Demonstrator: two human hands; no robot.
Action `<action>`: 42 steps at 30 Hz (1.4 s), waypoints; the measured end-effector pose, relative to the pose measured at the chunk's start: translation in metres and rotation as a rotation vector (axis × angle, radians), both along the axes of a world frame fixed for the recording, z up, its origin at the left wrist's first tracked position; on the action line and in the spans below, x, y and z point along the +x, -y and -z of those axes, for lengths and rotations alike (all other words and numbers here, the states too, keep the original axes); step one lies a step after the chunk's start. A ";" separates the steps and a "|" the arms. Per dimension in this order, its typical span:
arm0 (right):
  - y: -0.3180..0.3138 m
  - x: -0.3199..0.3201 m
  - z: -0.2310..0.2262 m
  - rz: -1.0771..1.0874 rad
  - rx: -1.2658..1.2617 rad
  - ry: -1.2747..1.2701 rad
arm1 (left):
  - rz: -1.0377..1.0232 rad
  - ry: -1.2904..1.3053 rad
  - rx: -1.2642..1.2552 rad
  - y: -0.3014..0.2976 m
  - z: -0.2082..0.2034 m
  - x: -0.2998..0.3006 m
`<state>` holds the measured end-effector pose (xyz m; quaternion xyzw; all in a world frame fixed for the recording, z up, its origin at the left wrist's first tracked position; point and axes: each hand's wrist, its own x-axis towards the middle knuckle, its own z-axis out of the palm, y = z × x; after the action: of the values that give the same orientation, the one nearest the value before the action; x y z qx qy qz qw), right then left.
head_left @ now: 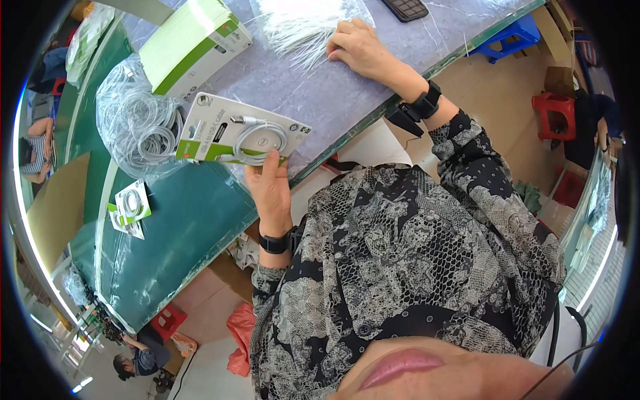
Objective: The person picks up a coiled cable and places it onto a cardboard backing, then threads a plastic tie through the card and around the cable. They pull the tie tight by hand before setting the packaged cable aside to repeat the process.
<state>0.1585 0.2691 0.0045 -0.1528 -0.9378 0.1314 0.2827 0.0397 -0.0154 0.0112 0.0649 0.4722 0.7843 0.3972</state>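
Observation:
My left hand grips the lower edge of a white and green packaging card, thumb on its front. A coiled white USB cable lies against the card's face, its metal plug toward the upper left. Farther off, my right hand rests at the edge of a pile of thin white plastic ties. Its fingers are bent together against the ends of the ties; what is between the fingertips is hidden.
Left of the card lie a clear bag of coiled white cables and a stack of green and white cards. Two packed cable cards sit on the green table. A dark phone-like object is at the far edge.

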 end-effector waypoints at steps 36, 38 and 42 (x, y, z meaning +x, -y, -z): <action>0.095 -0.010 -0.081 -0.284 -0.365 -0.285 | 0.454 1.338 0.905 -0.045 -0.048 0.001; 0.095 -0.011 -0.081 -0.290 -0.368 -0.285 | 0.463 1.357 0.899 -0.044 -0.048 0.002; 0.099 -0.016 -0.087 -0.303 -0.357 -0.278 | 0.501 1.268 0.864 -0.046 -0.046 0.004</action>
<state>0.1429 0.1706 0.0912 -0.0387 -0.8642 0.3550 0.3544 0.0440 0.0306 0.0572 -0.1406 -0.2166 0.6728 0.6933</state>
